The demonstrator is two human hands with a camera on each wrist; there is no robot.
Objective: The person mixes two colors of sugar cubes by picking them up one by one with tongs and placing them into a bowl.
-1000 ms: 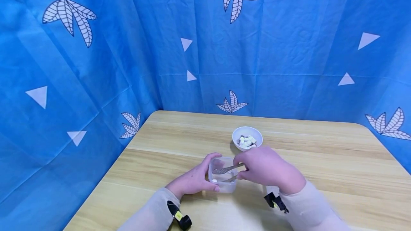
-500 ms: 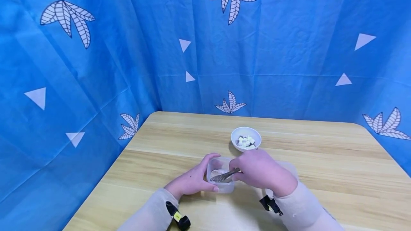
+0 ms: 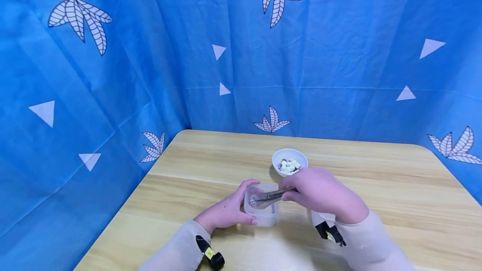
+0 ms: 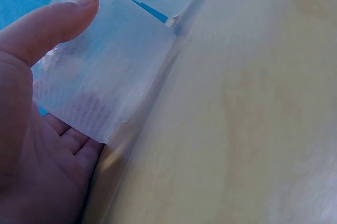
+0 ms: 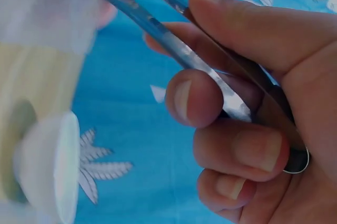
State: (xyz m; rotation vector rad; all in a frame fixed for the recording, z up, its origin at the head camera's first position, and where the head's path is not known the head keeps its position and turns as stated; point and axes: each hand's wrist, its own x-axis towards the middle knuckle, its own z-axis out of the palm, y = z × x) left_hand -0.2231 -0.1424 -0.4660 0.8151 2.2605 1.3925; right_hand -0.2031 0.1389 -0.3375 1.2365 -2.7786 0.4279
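Around the side of a clear plastic box (image 3: pixel 265 221), my left hand (image 3: pixel 225 211) has its thumb in front and its fingers behind. My right hand (image 3: pixel 321 195) grips metal tongs (image 3: pixel 268 198), whose perforated tips point left over the box opening. In the right wrist view the thumb and fingers wrap the tong arms (image 5: pixel 176 47); the far tips are partly cut off, so whether they hold anything cannot be made out. The left wrist view shows the box's frosted wall (image 4: pixel 124 60) upright on the table, with its contents blurred.
Behind the hands stands a white bowl (image 3: pixel 276 165) with several small white cubes (image 3: pixel 289 165) and some darker pieces. A second clear plastic container (image 3: pixel 323 218) lies partly hidden beneath the right wrist. Blue curtain (image 3: pixel 339 53) hangs behind the wooden table (image 3: pixel 211 154).
The tongs dipped lower into the box with the right hand, then came back up and right. Their arms, spread apart a second ago, are now closer together. My left hand keeps its hold.
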